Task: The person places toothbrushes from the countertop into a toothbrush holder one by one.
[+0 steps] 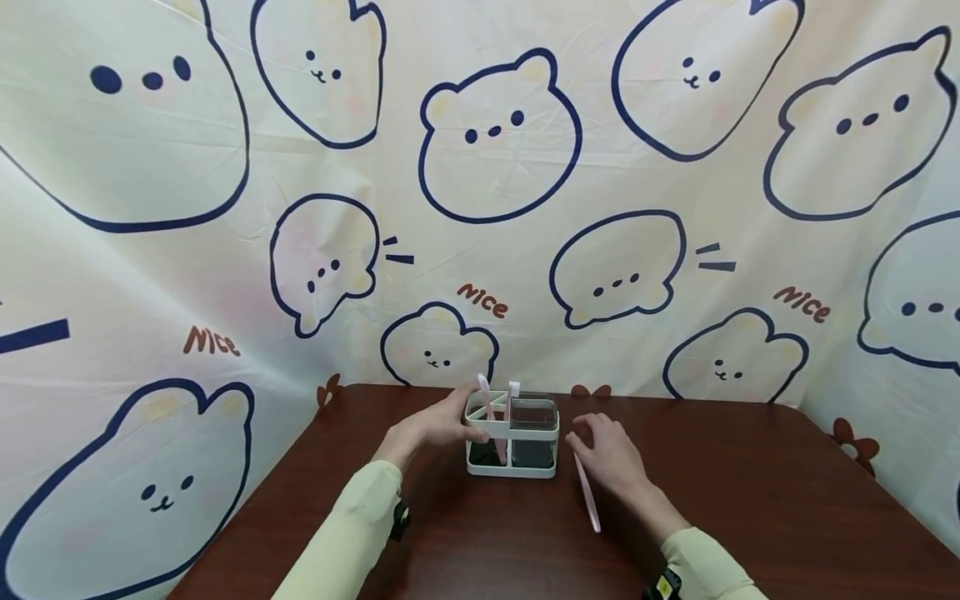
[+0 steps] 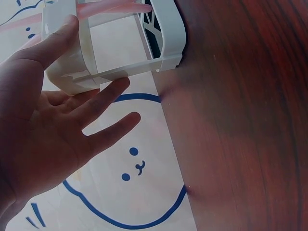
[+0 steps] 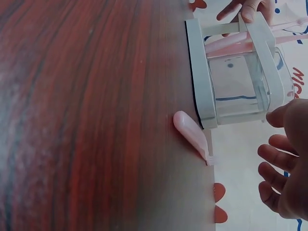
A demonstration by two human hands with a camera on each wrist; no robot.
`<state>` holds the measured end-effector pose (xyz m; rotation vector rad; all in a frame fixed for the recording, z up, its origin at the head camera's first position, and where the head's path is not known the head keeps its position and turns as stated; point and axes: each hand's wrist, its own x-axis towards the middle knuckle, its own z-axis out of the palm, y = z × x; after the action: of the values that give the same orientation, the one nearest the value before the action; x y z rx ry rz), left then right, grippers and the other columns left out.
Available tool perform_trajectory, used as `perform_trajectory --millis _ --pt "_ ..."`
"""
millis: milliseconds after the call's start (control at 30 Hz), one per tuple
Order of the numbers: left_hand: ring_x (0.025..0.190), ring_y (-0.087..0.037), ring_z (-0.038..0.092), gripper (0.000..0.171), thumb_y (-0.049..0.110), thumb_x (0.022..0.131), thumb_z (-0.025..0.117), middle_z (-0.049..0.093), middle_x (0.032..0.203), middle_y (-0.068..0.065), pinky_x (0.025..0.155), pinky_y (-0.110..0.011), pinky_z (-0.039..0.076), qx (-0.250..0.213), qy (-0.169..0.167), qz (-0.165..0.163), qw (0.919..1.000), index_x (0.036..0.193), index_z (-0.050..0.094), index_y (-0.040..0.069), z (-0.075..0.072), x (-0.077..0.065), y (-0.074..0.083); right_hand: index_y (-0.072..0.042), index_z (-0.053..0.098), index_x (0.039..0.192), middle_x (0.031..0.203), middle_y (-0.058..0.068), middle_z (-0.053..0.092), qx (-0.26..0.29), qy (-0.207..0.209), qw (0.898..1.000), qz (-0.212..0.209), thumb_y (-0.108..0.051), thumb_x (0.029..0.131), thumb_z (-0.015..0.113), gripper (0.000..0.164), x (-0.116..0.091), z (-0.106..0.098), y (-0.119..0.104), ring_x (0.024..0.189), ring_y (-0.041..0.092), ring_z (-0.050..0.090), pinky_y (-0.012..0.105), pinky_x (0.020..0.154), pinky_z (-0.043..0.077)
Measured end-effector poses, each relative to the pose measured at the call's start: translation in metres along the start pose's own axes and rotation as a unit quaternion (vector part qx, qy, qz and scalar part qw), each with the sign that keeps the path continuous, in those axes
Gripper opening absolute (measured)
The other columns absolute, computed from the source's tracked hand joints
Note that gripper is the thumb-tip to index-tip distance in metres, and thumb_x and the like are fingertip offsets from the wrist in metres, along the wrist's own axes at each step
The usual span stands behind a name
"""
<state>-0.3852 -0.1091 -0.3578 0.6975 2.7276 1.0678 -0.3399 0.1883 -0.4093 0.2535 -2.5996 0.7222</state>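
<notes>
1 pink toothbrush [image 1: 587,493] on brown wood-grain table [image 1: 750,483], bear-print cloth [image 1: 525,258] behind

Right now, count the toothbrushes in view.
3: one toothbrush and a second toothbrush are in the holder; a third toothbrush lies on the table, near the right hand.

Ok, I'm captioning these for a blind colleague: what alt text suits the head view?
A person's left hand grips a white-framed holder with two pink toothbrushes in it; the right hand hovers by a third toothbrush, lying on a brown table. Behind is a pale backdrop with cartoon animal faces.
</notes>
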Motion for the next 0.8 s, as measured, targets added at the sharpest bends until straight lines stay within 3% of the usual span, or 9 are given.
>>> perform_trajectory --millis 267,600,800 --pt "0.14 -0.03 0.034 0.088 0.028 0.085 0.079 0.029 0.159 -0.009 0.118 -0.063 0.024 0.004 0.0 0.009 1.0 0.155 0.026 0.02 0.001 0.001 0.0 -0.008 0.068 0.117 0.098 0.004 0.066 -0.005 -0.06 0.998 0.024 -0.034 0.091 0.071 0.037 -0.003 0.001 0.01 0.085 0.017 0.057 0.036 0.073 0.051" --pt "0.139 -0.03 0.035 0.088 0.029 0.084 0.079 0.029 0.159 -0.009 0.117 -0.064 0.024 -0.001 0.001 0.012 0.9999 0.154 0.026 0.021 0.001 0.001 -0.003 -0.008 0.065 0.12 0.086 0.001 0.06 0.019 -0.105 0.993 0.042 -0.031 0.087 0.076 0.042 -0.005 0.0 0.014 0.073 0.014 0.052 0.028 0.06 0.044" --pt "0.139 -0.03 0.035 0.089 0.029 0.085 0.079 0.028 0.16 -0.009 0.118 -0.062 0.025 0.008 0.003 0.014 0.9999 0.155 0.025 0.021 0.002 0.002 -0.002 -0.006 0.065 0.12 0.082 -0.001 0.058 0.031 -0.125 0.991 0.041 -0.03 0.085 0.078 0.044 -0.008 -0.003 0.014 0.07 0.013 0.05 0.027 0.059 0.042"
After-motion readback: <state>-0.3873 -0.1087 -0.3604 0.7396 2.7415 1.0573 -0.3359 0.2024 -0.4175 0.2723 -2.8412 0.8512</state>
